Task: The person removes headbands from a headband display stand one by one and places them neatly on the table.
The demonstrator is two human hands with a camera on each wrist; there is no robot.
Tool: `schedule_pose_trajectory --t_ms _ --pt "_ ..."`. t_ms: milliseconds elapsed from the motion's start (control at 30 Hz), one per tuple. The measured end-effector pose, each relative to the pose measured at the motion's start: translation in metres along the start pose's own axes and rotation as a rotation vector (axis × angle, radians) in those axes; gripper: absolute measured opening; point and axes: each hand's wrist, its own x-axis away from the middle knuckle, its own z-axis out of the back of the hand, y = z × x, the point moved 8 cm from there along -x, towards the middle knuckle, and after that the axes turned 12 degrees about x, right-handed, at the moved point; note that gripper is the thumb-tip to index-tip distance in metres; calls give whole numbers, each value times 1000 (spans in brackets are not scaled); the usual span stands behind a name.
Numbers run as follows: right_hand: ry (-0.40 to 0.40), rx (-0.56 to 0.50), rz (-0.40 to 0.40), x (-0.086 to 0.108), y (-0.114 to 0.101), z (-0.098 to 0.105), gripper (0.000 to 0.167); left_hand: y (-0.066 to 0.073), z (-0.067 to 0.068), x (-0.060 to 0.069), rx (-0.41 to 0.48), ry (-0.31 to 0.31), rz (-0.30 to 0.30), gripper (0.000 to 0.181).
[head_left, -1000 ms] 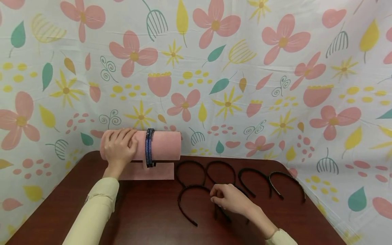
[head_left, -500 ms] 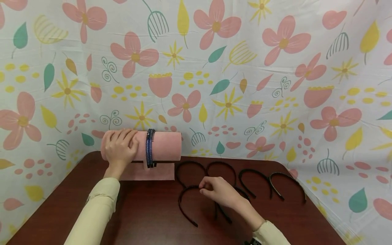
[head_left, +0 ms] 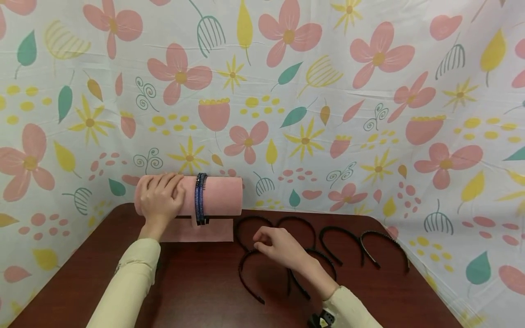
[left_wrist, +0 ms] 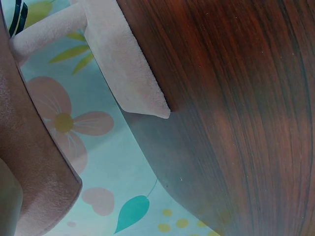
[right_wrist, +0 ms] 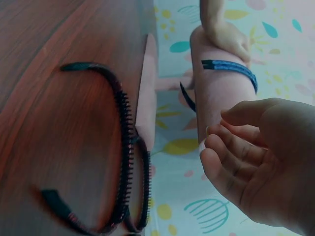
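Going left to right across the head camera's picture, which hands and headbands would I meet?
Left hand → blue headbands → right hand → black headband second from the right → rightmost headband.

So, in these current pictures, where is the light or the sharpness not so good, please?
Head view: the dark headbands show little contrast against the dark table, which has a soft shadow below the right hand; left wrist view: a pale, hazy sheen near the table's edge; right wrist view: the nearest headband looks blurred at its lower end.
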Motion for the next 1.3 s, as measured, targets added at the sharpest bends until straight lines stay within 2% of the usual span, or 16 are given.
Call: schedule_pose_trajectory --t_ms 700,900,1300 --pt "18 -41 25 -39 -39 -6 12 3 1 0 -1 11 -5 34" --pt "45 -73 37 -53 -49 -7 14 2 3 -2 -4 16 -4 34" --pt "84 -80 -7 -73 -61 -16 17 2 1 0 18 27 -5 35"
